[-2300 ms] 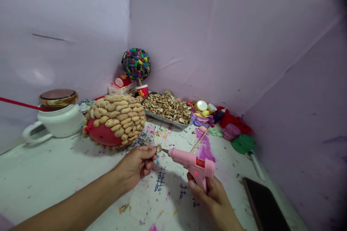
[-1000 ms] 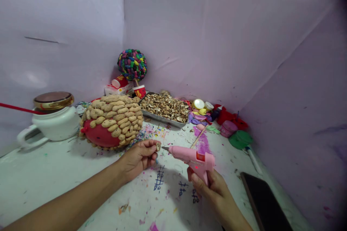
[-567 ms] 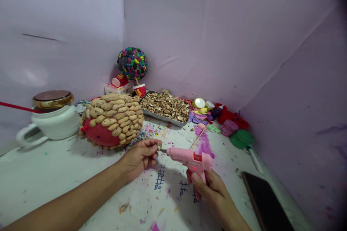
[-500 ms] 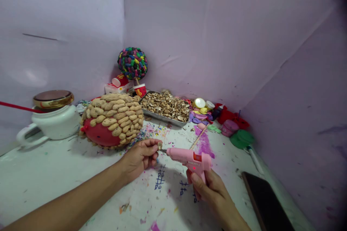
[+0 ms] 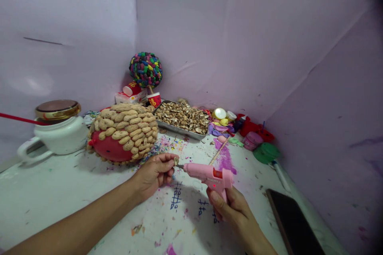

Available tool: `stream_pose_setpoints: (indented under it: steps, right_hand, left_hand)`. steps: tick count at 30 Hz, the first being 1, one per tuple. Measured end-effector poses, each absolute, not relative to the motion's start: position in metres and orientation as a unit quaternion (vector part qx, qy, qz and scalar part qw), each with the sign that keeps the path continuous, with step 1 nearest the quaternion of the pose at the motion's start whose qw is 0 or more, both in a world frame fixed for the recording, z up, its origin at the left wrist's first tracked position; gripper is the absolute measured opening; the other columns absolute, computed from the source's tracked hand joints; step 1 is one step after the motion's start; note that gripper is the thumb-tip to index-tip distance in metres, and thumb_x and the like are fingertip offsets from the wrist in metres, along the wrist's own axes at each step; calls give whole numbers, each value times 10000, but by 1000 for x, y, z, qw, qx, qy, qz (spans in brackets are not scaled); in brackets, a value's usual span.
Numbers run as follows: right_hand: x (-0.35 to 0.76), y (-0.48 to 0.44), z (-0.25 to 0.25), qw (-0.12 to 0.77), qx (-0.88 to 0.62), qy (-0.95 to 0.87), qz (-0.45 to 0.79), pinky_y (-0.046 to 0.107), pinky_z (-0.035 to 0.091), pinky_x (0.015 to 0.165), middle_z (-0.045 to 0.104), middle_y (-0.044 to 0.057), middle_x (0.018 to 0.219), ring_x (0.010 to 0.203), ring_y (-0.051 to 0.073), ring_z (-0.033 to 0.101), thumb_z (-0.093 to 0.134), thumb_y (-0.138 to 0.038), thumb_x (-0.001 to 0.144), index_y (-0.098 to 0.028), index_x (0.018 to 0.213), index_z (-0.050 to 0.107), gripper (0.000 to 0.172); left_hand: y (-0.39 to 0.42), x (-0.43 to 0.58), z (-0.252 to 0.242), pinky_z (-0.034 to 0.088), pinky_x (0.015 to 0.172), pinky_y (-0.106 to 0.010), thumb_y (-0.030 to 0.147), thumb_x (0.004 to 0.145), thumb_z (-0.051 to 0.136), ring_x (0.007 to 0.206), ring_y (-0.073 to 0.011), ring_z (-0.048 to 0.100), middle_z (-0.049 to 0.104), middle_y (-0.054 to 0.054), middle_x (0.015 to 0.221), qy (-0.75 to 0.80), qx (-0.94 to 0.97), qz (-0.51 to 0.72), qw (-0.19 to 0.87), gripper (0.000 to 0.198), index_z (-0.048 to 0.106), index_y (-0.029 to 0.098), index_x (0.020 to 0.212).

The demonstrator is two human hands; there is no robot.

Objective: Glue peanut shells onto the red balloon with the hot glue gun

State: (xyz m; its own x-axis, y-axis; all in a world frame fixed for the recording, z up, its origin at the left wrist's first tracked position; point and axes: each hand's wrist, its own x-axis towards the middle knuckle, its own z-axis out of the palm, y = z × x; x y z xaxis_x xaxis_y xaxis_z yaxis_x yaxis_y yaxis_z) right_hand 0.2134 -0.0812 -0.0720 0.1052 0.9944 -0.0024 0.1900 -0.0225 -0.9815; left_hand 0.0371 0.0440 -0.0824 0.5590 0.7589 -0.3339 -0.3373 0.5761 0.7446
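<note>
Between the thumb and fingers of my left hand [image 5: 158, 170] is a small peanut shell [image 5: 176, 161], held near the middle of the table. My right hand [image 5: 231, 211] is wrapped round the handle of a pink hot glue gun [image 5: 206, 173], whose metal nozzle points left and meets the shell or comes very close to it. A red balloon [image 5: 110, 147], largely covered in rows of peanut shells [image 5: 131, 121], lies behind my left hand. Behind that, a metal tray [image 5: 182, 130] holds a heap of loose shell pieces [image 5: 184, 115].
A white mug-shaped pot [image 5: 62, 135] with a gold-rimmed lid stands at left. A multicoloured ball [image 5: 146, 69] on a stick rises from a red cup [image 5: 154, 99]. Deflated balloons [image 5: 221, 129], a green lid [image 5: 266, 152] and a black phone [image 5: 291, 223] lie rightward. Walls enclose the table.
Both hands, the glue gun and the shell hold almost the same position. The whole view has shifted very slightly.
</note>
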Motion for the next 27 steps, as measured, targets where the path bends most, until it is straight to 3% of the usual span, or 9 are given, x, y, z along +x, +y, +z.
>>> stream_pose_setpoints:
  steps: [27]
  right_hand:
    - [215, -81, -77, 484, -598, -513, 382, 226, 308, 455, 412, -46, 535, 485, 102, 366, 539, -453, 801, -191, 658, 502, 300]
  left_hand:
    - [46, 36, -86, 349, 403, -149, 79, 723, 584, 410, -56, 436, 513, 17, 502, 351, 330, 320, 816, 65, 601, 122, 769]
